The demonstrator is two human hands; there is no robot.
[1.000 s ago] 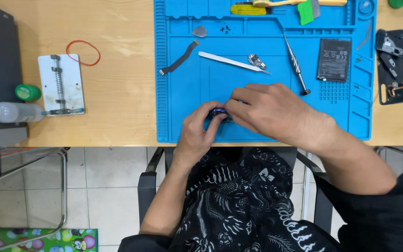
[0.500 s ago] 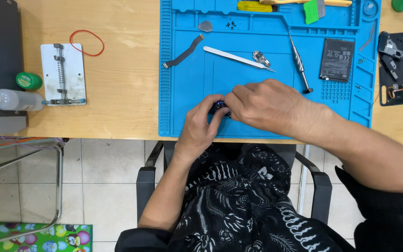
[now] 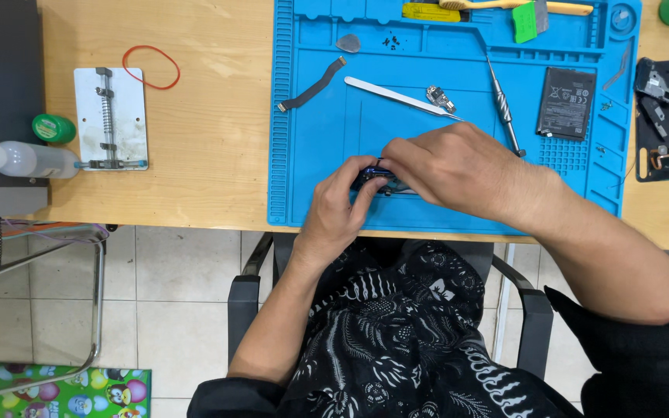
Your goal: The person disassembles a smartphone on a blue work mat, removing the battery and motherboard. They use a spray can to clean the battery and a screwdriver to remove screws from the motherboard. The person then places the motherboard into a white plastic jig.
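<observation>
Both hands meet low on the blue mat (image 3: 311, 116) on the desk (image 3: 210, 155). The left hand (image 3: 334, 213) and right hand (image 3: 458, 166) pinch a small dark part (image 3: 372, 178) between fingertips — probably a light, fragile phone piece — best gripped by its edges.

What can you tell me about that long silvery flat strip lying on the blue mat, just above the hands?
The long silvery flat metal strip looks like a thin steel tool with a smooth, pale, shiny surface. It lies flat on the blue rubbery work mat, slanting from upper left down to the right, where it narrows. Its right end reaches a small metal part; whether they touch is unclear. Neither hand touches it; the right hand is just below.
</observation>
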